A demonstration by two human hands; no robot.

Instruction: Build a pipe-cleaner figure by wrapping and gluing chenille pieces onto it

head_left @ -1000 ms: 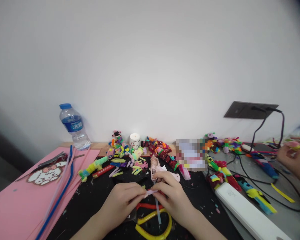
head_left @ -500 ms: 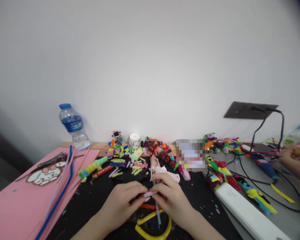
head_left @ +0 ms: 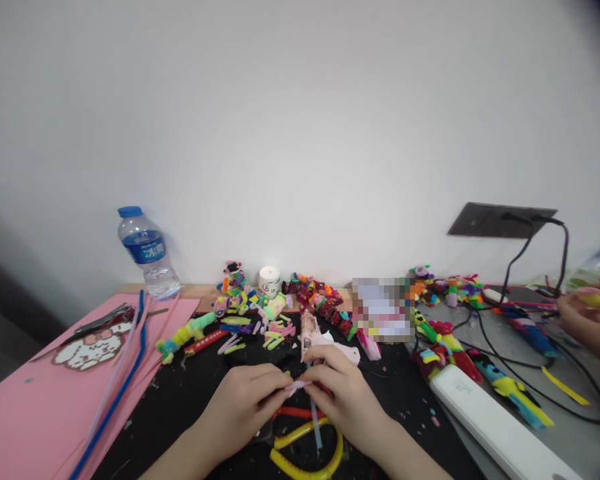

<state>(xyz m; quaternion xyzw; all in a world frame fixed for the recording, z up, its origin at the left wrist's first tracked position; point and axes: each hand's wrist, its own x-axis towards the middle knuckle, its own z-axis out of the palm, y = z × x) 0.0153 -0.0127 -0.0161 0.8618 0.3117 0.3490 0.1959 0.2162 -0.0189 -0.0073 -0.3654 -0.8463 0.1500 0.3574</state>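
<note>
Between the fingertips of both hands is a short lilac piece, apparently of pipe cleaner (head_left: 297,385). My left hand (head_left: 247,403) pinches its left end, and my right hand (head_left: 347,393) pinches the right end. Just beyond the right hand lies a pink glue gun (head_left: 347,352), partly covered by the fingers. A translucent glue stick (head_left: 316,427) sticks out below it, towards me. Under the hands are a red strip (head_left: 300,413) and a yellow curved band with dark marks (head_left: 307,475). Short cut pipe cleaner pieces (head_left: 279,333) are heaped beyond the left hand.
Pink sheets (head_left: 20,407) with long pipe cleaners (head_left: 115,393) lie left, near a water bottle (head_left: 150,257). Fuzzy figures (head_left: 325,303) and a white tub (head_left: 269,281) line the wall. Right are a long white case (head_left: 500,427), cables (head_left: 525,367) and another person's hand (head_left: 583,327).
My left fingertips have shifted slightly, and the lilac piece has turned a little between the hands. At the right, the other person's hand moved and a second hand came into view.
</note>
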